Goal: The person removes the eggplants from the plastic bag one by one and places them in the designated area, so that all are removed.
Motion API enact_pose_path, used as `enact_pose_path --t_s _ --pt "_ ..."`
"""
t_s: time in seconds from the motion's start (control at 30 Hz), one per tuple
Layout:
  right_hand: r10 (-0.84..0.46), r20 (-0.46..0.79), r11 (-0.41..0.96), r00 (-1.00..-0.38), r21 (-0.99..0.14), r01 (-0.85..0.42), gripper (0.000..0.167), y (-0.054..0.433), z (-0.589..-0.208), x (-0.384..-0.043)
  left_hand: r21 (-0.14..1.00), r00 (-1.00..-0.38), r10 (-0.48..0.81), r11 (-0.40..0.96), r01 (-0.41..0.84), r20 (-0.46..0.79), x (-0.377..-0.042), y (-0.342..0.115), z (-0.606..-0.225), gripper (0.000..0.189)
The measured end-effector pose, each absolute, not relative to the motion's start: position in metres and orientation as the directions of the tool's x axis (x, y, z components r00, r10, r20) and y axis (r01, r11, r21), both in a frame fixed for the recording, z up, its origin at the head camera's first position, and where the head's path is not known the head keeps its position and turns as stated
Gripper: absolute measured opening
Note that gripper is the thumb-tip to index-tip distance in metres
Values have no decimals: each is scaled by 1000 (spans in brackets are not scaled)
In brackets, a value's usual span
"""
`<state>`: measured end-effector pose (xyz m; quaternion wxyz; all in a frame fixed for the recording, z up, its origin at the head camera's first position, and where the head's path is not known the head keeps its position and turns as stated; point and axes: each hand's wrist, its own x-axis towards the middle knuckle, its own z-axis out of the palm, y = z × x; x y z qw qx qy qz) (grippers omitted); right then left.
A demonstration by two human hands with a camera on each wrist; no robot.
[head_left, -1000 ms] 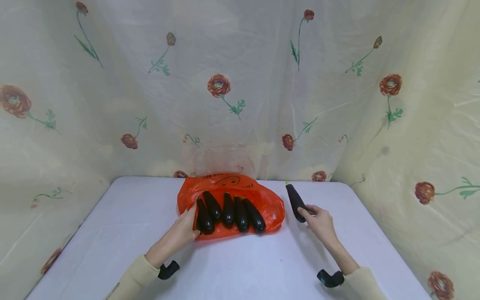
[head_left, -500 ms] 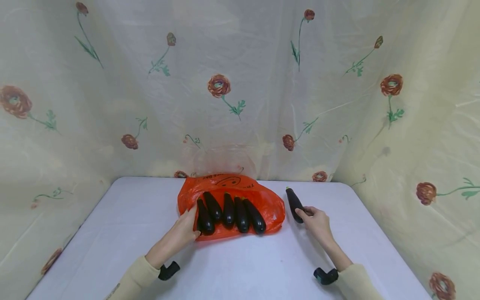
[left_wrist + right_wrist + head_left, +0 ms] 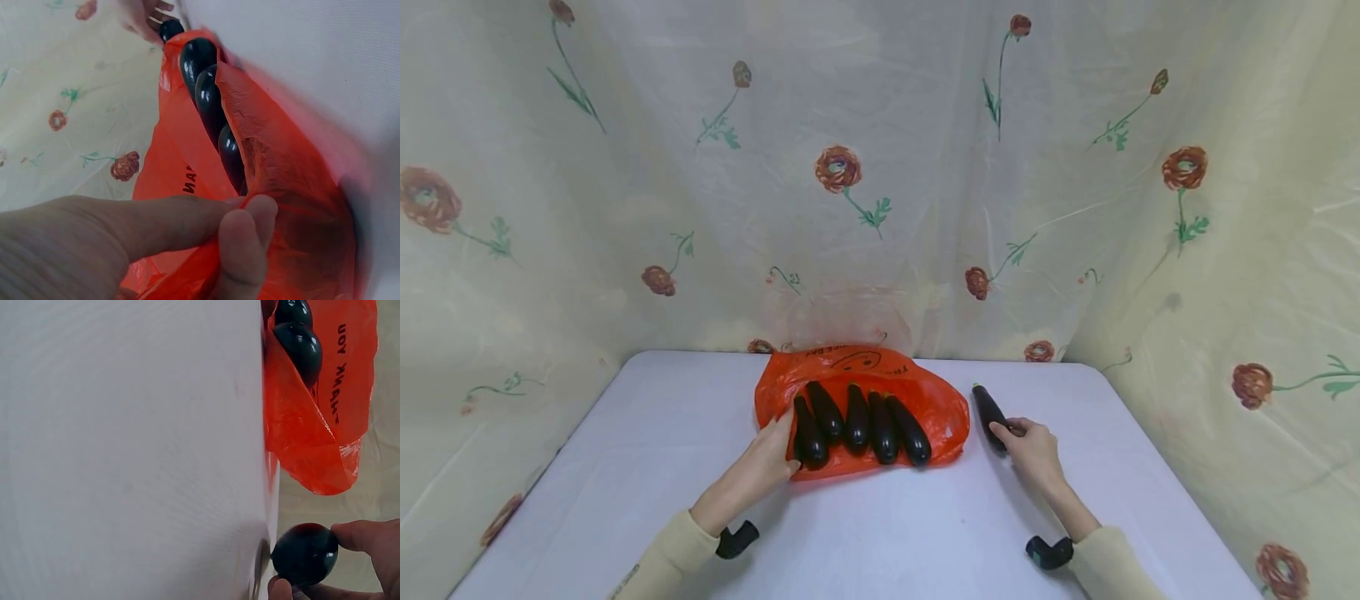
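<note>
In the head view, an orange-red plastic bag point(image 3: 949, 425) lies at the back middle of the table with its mouth facing me. Several dark eggplants point(image 3: 857, 425) lie side by side in it. My left hand point(image 3: 763, 461) is at the bag's left edge; the left wrist view shows thumb and finger pinching the plastic film point(image 3: 275, 144). Right of the bag, my right hand point(image 3: 1033, 454) holds a single eggplant point(image 3: 988, 412) near its rounded end, the green stem end pointing away. In the right wrist view, fingers and thumb grip that eggplant point(image 3: 306, 553) close to the tabletop.
The white table point(image 3: 880, 542) runs up to a flower-printed curtain point(image 3: 880, 208) behind, with more curtain at both sides. A black angled fitting point(image 3: 737, 540) sits by the left wrist, another black fitting point(image 3: 1049, 553) by the right.
My right hand has moved slightly left and down towards the table with the eggplant. The left hand and the bag have stayed in place.
</note>
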<state>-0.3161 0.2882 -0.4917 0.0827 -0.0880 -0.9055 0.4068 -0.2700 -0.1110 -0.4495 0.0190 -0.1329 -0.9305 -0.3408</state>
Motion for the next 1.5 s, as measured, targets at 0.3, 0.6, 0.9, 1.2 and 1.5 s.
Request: enact_pose_path --t_s 0.3,0.6,0.9,1.2,1.5 --pt "230 78 666 -970 -739 99 49 290 -496 -317 630 -966 229 734 253 121 -270 -110 -450 85" --pt "232 30 655 -972 -744 134 52 293 -496 -318 631 -958 244 723 281 148 -271 -112 -450 86" --pt "244 42 673 -969 -727 138 51 297 -499 -317 627 -957 246 724 288 155 -270 -111 -450 88" --pt "248 36 657 -968 -740 141 50 302 -498 -317 628 -953 254 718 299 163 -272 -112 -451 93" --pt "257 7 653 -966 -738 169 52 305 -497 -314 648 -959 249 709 276 136 -271 -112 -450 93"
